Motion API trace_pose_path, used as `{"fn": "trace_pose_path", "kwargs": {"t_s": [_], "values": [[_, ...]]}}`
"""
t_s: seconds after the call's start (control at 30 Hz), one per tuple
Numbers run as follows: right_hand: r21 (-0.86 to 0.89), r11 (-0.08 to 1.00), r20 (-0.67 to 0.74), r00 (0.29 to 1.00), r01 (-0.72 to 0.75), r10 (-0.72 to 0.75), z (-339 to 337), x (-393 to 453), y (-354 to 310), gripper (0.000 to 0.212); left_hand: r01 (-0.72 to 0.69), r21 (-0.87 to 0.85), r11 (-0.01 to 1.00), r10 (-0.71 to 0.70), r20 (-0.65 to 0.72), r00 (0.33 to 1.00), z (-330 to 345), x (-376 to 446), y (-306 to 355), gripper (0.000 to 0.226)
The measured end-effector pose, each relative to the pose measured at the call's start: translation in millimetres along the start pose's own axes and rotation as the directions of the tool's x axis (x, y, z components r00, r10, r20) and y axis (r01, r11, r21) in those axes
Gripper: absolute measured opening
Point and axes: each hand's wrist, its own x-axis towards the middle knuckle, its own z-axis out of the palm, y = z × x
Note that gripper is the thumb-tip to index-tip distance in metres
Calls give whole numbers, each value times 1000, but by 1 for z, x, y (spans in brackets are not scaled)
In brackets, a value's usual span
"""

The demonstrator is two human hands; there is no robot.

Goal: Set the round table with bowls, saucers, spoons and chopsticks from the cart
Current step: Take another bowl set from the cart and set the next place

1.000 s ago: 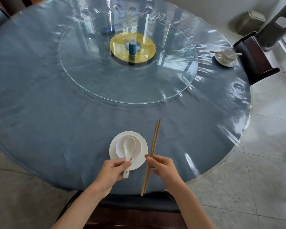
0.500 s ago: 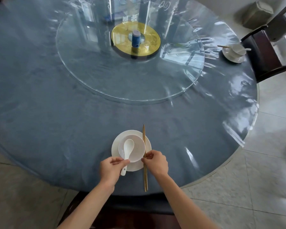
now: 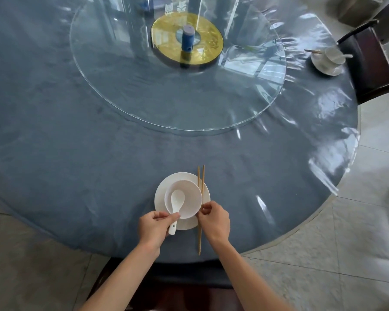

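Chopsticks (image 3: 200,198) under right hand (image 3: 215,221), beside bowl (image 3: 184,202).

Far rim of the round table (image 3: 54,153) beyond the top edge.

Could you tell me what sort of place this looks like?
Probably a restaurant or banquet dining room: a large round table under clear plastic, a glass lazy Susan at its centre, and identical place settings, one near the hands, another far right.
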Motion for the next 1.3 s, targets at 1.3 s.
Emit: {"fn": "trace_pose_path", "kwargs": {"t_s": [1.3], "values": [[-432,730,-341,653,530,-676,-274,-57,180,77,-756,463,-463,606,788,111,179,-177,29,77]]}}
